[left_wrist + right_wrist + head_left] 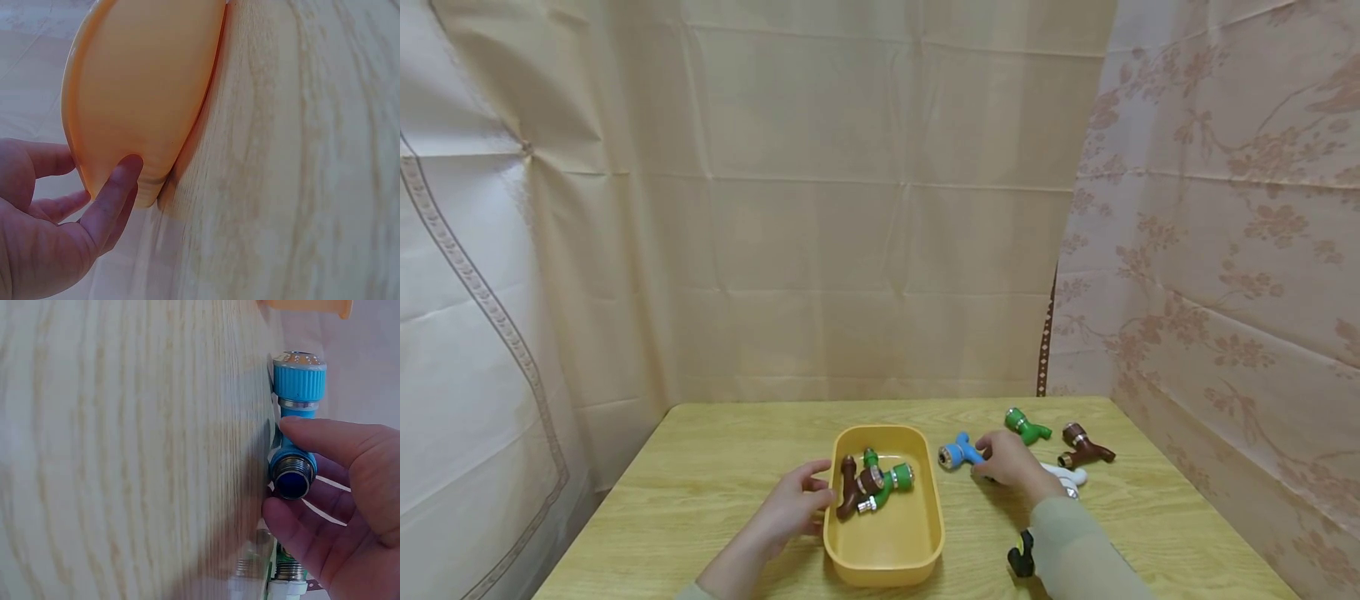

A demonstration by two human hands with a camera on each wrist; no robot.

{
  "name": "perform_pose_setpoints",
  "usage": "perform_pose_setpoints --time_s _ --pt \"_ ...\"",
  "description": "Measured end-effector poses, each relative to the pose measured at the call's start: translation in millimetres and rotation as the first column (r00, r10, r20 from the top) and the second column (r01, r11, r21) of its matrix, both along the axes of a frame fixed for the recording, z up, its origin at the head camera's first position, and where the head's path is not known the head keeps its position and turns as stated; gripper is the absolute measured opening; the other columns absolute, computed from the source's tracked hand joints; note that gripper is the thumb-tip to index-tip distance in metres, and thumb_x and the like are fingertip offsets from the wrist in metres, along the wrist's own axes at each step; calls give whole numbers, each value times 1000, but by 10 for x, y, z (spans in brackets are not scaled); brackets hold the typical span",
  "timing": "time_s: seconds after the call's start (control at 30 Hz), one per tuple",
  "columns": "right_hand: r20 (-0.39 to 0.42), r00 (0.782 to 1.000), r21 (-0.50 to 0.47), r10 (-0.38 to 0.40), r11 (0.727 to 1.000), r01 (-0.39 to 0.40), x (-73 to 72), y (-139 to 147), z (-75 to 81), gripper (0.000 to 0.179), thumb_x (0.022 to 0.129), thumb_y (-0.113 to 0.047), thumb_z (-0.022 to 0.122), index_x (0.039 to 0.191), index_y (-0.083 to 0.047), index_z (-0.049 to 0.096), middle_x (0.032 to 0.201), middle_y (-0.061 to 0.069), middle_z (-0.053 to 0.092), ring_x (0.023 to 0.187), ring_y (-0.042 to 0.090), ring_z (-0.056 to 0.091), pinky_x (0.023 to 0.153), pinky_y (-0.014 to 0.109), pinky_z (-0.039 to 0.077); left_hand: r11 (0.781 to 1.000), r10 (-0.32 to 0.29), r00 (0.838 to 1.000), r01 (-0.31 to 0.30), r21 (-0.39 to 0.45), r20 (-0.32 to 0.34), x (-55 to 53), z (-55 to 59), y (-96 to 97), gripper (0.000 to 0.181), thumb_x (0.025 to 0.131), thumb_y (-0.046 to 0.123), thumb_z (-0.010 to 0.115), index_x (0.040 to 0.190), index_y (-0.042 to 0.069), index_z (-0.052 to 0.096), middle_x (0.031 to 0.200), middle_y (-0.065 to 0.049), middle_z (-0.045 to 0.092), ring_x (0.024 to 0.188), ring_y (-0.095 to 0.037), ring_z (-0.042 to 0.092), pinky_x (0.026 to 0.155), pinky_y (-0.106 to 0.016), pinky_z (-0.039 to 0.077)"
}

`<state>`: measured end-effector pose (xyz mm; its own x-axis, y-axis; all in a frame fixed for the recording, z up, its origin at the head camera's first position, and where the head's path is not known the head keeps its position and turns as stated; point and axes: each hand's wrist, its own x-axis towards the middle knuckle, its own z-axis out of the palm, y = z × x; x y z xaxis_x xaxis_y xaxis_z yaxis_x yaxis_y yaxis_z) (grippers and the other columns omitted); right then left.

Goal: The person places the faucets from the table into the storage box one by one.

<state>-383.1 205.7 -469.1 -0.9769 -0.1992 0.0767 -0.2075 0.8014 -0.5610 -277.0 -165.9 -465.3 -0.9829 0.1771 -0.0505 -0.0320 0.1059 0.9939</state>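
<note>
My right hand [1011, 460] is at a blue tap [957, 452] on the table, right of a yellow plastic tub [910, 550]. In the right wrist view, the thumb and fingers grip the tap's body, between its ribbed knob [299, 383] and threaded inlet [292, 477]. My left hand [793, 504] is at the tub's left side, its loosely extended fingers [115, 194] touching the outer wall and rim. Inside the tub, a brown tap [848, 492] and green tap [898, 477] lie partly over each other.
Behind the right hand lie another green tap [1026, 427] and another brown tap [1086, 447]. A white tap [1067, 477] is partly hidden by that hand. Close to the right sleeve [1075, 542] is a black piece [1021, 557]. Curtains [880, 208] hang around the table [715, 442].
</note>
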Motion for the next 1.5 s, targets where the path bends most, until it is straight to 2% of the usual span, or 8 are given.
perform_pose_setpoints --time_s 0.2,0.57,0.9,1.1,1.5 --pt "2 1000 -2 -18 1000 18 -14 -17 -26 30 80 -5 81 107 4 72 89 7 66 82 20 61 70 35 57 1000 -1 1000 1 5 4 8 13 2 62 95 3 63 151 -7 37 116 -22 48 97 -29 62 72 -48 63" --pt "11 999 9 -39 999 39 -5 -22 -21 25 81 -1 77 105 4 73 91 6 67 84 21 61 71 38 57 1000 -6 1000 6 -13 -3 -4 3 -11 60 96 4 62 150 -7 38 116 -21 50 94 -28 64 69 -46 64" --pt "-43 998 -9 -47 999 47 -16 5 -45 28 78 1 75 106 5 72 90 7 68 88 23 63 83 45 56 1000 -3 1000 3 -20 0 -7 -4 -13 60 96 4 62 151 -7 38 118 -22 51 94 -28 64 69 -47 63" --pt "-47 997 -18 -57 998 56 -23 11 -12 29 81 1 75 109 4 71 96 8 69 93 25 64 86 47 56 1000 -2 1000 2 -16 2 -1 -1 -7 60 96 4 62 151 -7 37 118 -22 50 95 -29 64 69 -47 64" --pt "-106 994 -39 -30 999 26 -54 39 41 22 83 0 76 104 3 72 87 5 67 84 21 63 78 44 57 1000 5 1000 -4 -11 3 -1 -9 -3 62 95 4 63 151 -6 38 119 -23 50 95 -28 64 69 -47 64"
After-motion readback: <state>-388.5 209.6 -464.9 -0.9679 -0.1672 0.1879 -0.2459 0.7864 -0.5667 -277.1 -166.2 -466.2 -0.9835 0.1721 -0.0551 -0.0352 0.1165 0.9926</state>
